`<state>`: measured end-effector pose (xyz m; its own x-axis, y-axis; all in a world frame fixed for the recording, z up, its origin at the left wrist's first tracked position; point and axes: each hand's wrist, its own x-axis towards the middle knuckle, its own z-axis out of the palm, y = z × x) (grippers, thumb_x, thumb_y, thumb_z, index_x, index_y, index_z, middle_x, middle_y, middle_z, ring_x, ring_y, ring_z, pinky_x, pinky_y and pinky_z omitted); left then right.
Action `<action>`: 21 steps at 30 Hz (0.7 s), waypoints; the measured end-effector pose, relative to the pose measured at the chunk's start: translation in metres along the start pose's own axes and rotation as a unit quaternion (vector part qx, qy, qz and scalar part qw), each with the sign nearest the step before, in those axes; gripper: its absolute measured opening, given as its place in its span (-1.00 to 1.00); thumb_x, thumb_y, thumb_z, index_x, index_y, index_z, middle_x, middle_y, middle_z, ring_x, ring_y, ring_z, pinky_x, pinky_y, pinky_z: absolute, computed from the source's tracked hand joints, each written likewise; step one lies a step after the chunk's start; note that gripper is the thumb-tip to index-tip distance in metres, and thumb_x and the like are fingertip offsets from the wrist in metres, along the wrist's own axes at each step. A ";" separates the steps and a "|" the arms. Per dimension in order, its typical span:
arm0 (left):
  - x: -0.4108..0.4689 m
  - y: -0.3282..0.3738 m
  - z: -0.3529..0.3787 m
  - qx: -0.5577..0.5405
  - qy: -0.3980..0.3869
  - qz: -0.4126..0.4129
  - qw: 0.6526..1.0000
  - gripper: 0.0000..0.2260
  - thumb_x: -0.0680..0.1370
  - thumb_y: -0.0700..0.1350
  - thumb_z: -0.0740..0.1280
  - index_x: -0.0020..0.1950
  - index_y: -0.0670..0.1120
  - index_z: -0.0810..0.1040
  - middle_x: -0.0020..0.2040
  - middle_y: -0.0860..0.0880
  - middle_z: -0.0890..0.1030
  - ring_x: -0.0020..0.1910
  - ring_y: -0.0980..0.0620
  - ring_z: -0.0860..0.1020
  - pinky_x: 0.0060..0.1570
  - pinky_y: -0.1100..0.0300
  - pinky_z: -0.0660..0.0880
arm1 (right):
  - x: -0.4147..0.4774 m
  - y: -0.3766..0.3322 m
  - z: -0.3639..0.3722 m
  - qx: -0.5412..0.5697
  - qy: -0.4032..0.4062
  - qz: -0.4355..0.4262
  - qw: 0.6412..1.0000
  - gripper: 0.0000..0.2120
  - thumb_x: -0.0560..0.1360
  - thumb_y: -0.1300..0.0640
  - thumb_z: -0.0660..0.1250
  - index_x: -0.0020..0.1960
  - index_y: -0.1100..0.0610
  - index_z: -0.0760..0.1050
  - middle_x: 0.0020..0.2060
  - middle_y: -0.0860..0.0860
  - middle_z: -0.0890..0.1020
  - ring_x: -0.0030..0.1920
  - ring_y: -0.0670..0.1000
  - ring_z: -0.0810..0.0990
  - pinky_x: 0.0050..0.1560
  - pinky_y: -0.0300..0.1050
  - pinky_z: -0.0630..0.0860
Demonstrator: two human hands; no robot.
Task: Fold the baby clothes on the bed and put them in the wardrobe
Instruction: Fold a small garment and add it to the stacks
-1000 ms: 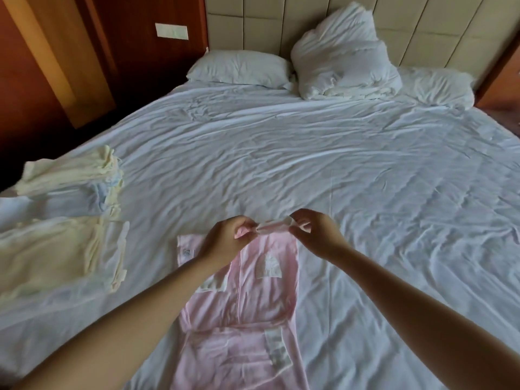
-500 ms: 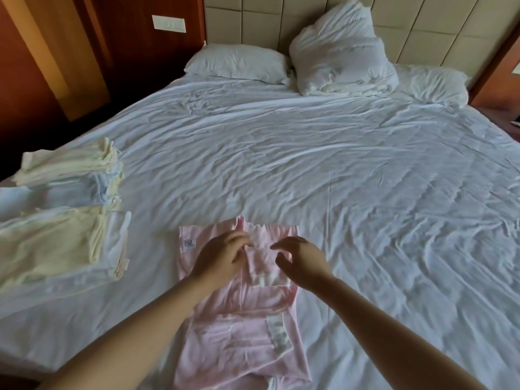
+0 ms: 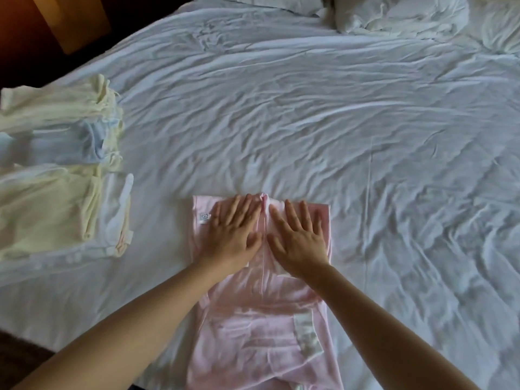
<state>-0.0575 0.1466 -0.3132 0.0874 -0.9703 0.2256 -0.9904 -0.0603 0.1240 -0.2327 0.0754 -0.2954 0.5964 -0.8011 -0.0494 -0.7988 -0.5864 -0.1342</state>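
Note:
A pink baby garment (image 3: pixel 261 316) lies flat on the white bed (image 3: pixel 323 122), near the front edge, its length running toward me. My left hand (image 3: pixel 232 233) presses palm-down on its upper left part, fingers spread. Palm-down beside it, my right hand (image 3: pixel 298 237) rests on the upper right part, thumbs nearly touching along the middle seam. Neither hand grips anything. At the left of the bed sit folded clothes: a pale yellow and blue stack (image 3: pixel 67 122) behind, and a yellow and white stack (image 3: pixel 59 212) in front.
White pillows (image 3: pixel 394 15) lie at the head of the bed. Dark wooden furniture (image 3: pixel 56 21) stands at the upper left beyond the bed's edge. The wrinkled sheet stretches wide to the right of the pink garment.
A second ago both hands pinched the garment's top edge and held it up. They let go, lowered, and now lie flat on it. The camera has tilted down and closer.

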 end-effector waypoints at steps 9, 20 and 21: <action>-0.004 0.001 -0.036 -0.073 -0.209 -0.033 0.975 -0.34 0.53 0.31 -0.25 0.59 0.08 -0.19 0.61 0.06 -0.15 0.57 0.02 -0.22 0.51 -0.01 -0.26 | -0.014 -0.005 -0.022 0.052 -0.065 0.008 0.997 -0.39 0.55 -0.29 -0.14 0.57 -0.18 -0.07 0.59 -0.04 -0.06 0.57 0.07 -0.20 0.53 0.15 -0.21; -0.145 0.019 -0.102 -0.206 -0.128 0.007 0.970 -0.51 0.66 -0.05 0.17 0.55 0.20 0.08 0.54 0.22 0.02 0.53 0.24 -0.06 0.50 0.26 -0.08 | -0.159 -0.010 -0.040 0.226 0.090 -0.084 0.966 -0.67 0.62 0.03 0.19 0.36 -0.10 0.48 0.34 -0.21 0.47 0.42 -0.23 0.31 0.29 -0.28 0.32; -0.156 0.022 -0.106 -0.207 -0.123 0.019 0.970 -0.50 0.66 -0.04 0.18 0.55 0.20 0.07 0.53 0.25 0.00 0.53 0.26 -0.08 0.50 0.26 -0.06 | -0.169 -0.011 -0.038 0.223 0.099 -0.093 0.965 -0.68 0.61 0.01 0.19 0.33 -0.13 0.50 0.32 -0.24 0.49 0.40 -0.28 0.30 0.25 -0.30 0.36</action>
<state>-0.0817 0.3219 -0.2435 -0.0260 -0.9996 0.0071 -0.8603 0.0260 0.5091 -0.3281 0.2128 -0.2481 0.6642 -0.7198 0.2015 -0.5391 -0.6480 -0.5380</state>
